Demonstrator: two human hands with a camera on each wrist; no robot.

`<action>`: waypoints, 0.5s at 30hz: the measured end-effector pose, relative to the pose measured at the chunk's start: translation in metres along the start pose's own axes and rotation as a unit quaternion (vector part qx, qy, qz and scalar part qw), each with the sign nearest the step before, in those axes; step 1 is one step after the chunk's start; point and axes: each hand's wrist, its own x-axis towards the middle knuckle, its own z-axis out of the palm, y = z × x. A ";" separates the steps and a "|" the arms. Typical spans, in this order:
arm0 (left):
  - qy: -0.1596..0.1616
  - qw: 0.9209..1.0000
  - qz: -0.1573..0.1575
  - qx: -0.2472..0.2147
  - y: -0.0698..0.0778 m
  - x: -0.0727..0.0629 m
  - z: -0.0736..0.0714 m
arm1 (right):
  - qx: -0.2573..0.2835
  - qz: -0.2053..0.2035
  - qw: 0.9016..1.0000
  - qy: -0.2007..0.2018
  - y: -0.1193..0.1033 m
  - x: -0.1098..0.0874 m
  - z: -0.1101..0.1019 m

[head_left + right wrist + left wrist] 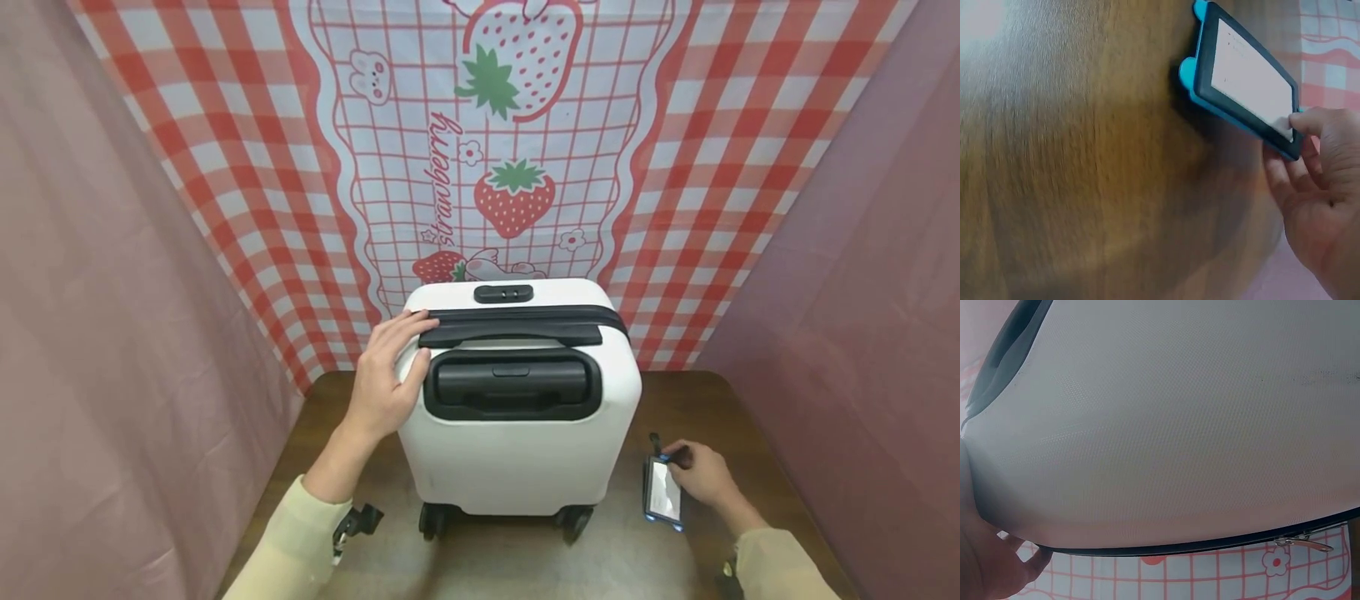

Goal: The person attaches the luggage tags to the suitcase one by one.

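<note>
Upright on its wheels, a white suitcase (517,450) stands at the middle of a brown wooden table (622,558), its back close to the red-checked strawberry backdrop (510,167) that hangs behind the far edge. Bare wood shows to both sides of the case and along the near edge in front of its wheels; pink curtains close in on the table from left and right. A person's left hand (386,379) rests flat against the case's upper left corner, fingers straight and relaxed, their tips touching the end of the black carry handle (517,329) while the thumb lies beside the recessed pull-handle housing (513,385). The left wrist view shows mostly the textured white shell, the black zip line and a metal zip pull (1300,542) near the lower right. To the right of the case and well apart from it, a small tablet in a blue case (663,492) lies on the wood near the table's right side. The right hand (701,475) grips the tablet's edge, thumb on the screen face and fingers (1288,178) curled underneath, in the right wrist view
</note>
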 end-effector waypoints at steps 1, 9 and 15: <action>0.000 1.000 0.000 0.000 0.000 0.000 0.000 | 0.003 -0.003 1.000 0.002 0.000 -0.001 -0.002; 0.005 1.000 -0.003 -0.002 0.002 0.001 -0.001 | -0.002 -0.047 0.998 0.040 -0.013 -0.006 -0.025; 0.005 1.000 -0.005 -0.005 0.002 0.000 0.001 | -0.012 -0.082 0.992 0.091 -0.028 -0.005 -0.045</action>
